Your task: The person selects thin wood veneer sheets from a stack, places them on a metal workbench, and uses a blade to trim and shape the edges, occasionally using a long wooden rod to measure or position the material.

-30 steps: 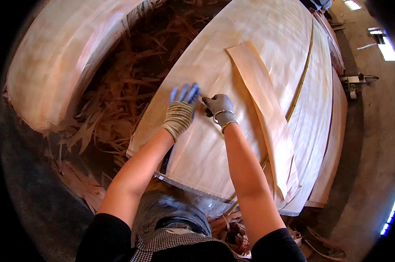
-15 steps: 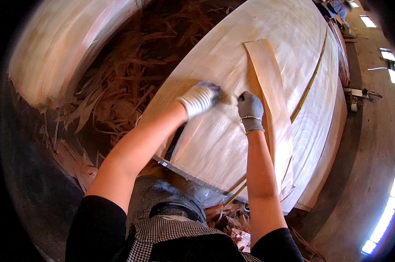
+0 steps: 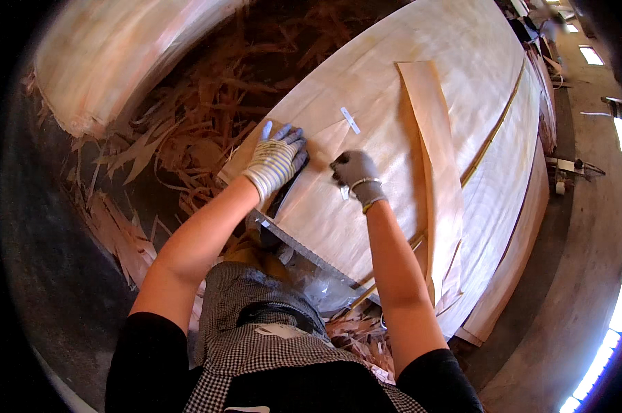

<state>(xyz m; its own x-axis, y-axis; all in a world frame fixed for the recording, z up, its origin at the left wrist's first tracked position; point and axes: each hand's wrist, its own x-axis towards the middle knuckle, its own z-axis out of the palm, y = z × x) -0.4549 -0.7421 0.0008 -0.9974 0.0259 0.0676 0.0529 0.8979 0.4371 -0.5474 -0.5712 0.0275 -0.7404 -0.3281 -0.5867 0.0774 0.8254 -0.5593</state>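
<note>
A large pale wood veneer sheet [image 3: 386,186] lies in front of me, on top of a broad stack. My left hand [image 3: 278,157], in a white-and-grey striped glove, rests flat with fingers spread on its left part, beside a dark gap. Close by on the right, my right hand [image 3: 357,173] is closed in a grey glove over the sheet; what its fingers hold is hidden. A small white scrap [image 3: 344,193] shows just below that hand. Beyond both hands, a short white tape strip [image 3: 350,120] lies on the veneer.
A long narrow veneer strip [image 3: 431,131] lies right of my hands, and a thin yellowish stick [image 3: 493,144] beyond it. Torn veneer scraps [image 3: 201,117] cover the floor at left, near another veneer stack [image 3: 118,62]. Part of a person [image 3: 548,27] shows at far right.
My left hand has moved left and nearer, and its fingers have spread flat. My right hand has shifted left and nearer. The white tape strip now shows where my hands were.
</note>
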